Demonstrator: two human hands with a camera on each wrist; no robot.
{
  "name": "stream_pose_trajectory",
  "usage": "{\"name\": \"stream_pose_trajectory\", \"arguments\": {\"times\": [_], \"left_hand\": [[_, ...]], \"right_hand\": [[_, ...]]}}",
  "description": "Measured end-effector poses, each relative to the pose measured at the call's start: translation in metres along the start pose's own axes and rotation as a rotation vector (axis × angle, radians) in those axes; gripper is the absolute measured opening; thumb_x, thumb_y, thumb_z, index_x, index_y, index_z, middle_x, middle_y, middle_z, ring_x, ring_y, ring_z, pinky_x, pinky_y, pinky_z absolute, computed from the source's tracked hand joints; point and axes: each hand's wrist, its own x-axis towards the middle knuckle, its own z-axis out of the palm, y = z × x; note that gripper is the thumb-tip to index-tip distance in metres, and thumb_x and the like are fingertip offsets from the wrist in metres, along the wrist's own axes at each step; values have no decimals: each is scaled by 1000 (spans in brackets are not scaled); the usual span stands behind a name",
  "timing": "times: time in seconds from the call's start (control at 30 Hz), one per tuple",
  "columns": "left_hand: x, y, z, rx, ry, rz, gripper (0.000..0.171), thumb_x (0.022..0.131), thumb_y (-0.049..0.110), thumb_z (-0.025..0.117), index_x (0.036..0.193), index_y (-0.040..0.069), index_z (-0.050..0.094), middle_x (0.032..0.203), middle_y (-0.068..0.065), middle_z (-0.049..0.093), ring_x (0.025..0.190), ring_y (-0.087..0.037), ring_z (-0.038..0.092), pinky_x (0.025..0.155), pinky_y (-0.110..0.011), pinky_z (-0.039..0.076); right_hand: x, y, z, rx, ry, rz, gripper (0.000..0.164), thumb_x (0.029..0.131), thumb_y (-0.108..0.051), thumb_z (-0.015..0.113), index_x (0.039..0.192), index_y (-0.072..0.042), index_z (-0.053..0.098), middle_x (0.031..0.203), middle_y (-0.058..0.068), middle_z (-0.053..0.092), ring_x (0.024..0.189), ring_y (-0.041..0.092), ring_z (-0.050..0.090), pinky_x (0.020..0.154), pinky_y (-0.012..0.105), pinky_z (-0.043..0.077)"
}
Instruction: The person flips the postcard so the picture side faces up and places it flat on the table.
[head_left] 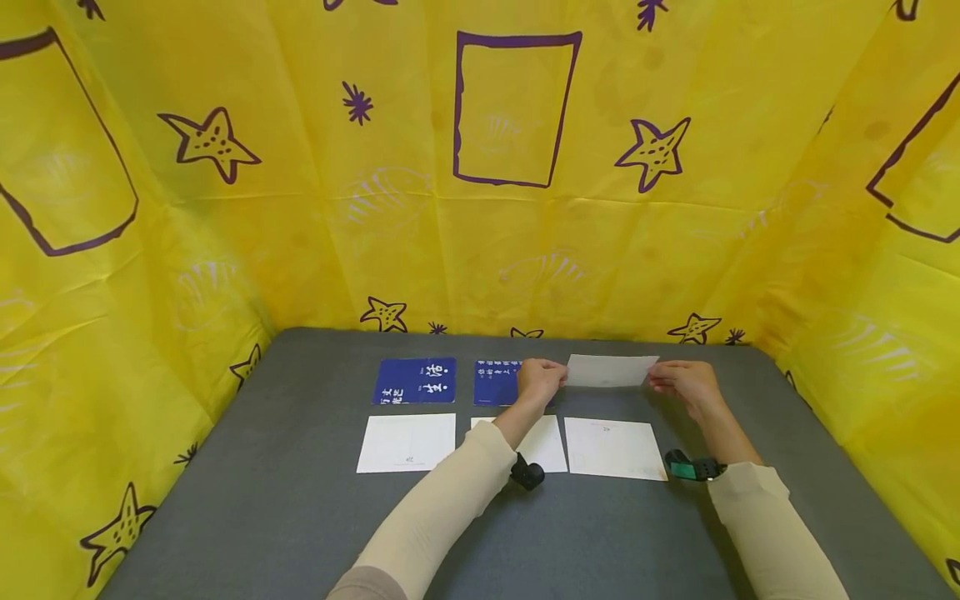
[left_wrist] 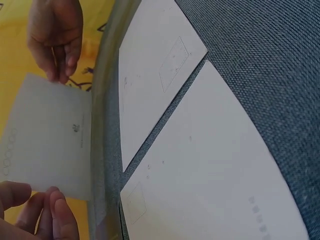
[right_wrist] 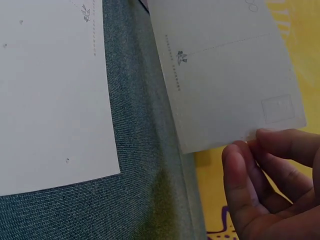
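Observation:
A white-backed postcard is held up off the table at the right end of the back row, tilted. My left hand pinches its left edge. At the opposite edge, the fingertips of my right hand pinch it near a corner. The right wrist view shows the held postcard with a small printed stamp box, a dotted line and a little bird-like print. Partly behind my left hand lies a blue postcard with white characters. What is on the raised postcard's far side is hidden.
Another blue postcard lies at the back left. In front are three white-faced postcards, at left, middle and right; my left forearm covers part of the middle one. Yellow patterned cloth encloses the dark table.

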Motion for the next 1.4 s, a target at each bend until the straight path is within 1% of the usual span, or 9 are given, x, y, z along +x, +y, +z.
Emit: {"name": "stream_pose_trajectory", "arguments": {"times": [0.2,0.33,0.43,0.53,0.73,0.93,1.1,1.27,1.4], "left_hand": [[-1,-1,-1,6,-9,5,17,82,18,69,87,6,79,79,-4,74,70,-11,60,62,-21,46],[-2,-2,0,-4,-31,-7,23,87,25,65,95,8,79,92,-5,76,82,-15,64,75,-29,53],[-3,-2,1,-2,-42,-18,29,92,31,61,93,8,79,96,-4,74,88,-17,62,81,-32,51],[-4,-3,1,-14,-49,-17,34,95,34,59,89,5,78,89,-3,71,85,-16,57,77,-30,47],[-6,-3,2,-66,-66,-21,38,96,32,57,88,-1,75,75,0,57,77,-14,50,67,-25,38],[-9,-2,3,-112,-77,-58,39,96,34,58,93,0,75,88,-12,71,78,-16,62,69,-25,50],[-11,-1,3,-162,-105,-67,36,95,32,59,101,0,74,101,-20,73,89,-25,69,81,-34,57],[-12,-2,4,-162,-124,-59,30,92,25,65,109,2,73,101,-20,73,91,-28,70,78,-32,58],[-12,-3,5,-163,-125,-52,29,88,15,67,112,-1,71,97,-19,73,83,-22,68,69,-26,56]], "right_hand": [[0,1,-1,7,-2,-17,21,94,-7,62,78,-14,75,70,-7,71,69,10,70,67,21,58],[0,2,-1,-8,14,-15,18,96,-13,60,91,-5,75,73,-8,71,71,10,70,70,21,58],[-1,3,0,-9,26,-15,26,98,-19,58,102,1,73,75,-9,72,73,10,71,71,21,58],[-1,5,0,-1,30,-20,28,98,-23,58,104,1,73,77,-9,72,75,10,71,72,21,58],[-2,8,-1,59,31,-33,21,97,-22,60,91,-13,78,76,-11,73,74,8,71,71,21,58],[-5,8,-1,170,36,-6,22,94,-21,65,75,-25,76,74,-11,73,72,6,71,70,19,58],[-5,10,-1,215,45,11,26,94,-14,64,73,-25,76,72,-11,73,70,6,71,69,20,58],[-2,11,0,163,64,26,26,92,-9,65,72,-22,77,70,-12,71,67,7,70,68,21,58],[0,12,2,40,90,53,12,91,-12,67,96,-8,77,72,-15,69,69,4,67,72,21,57]]}}
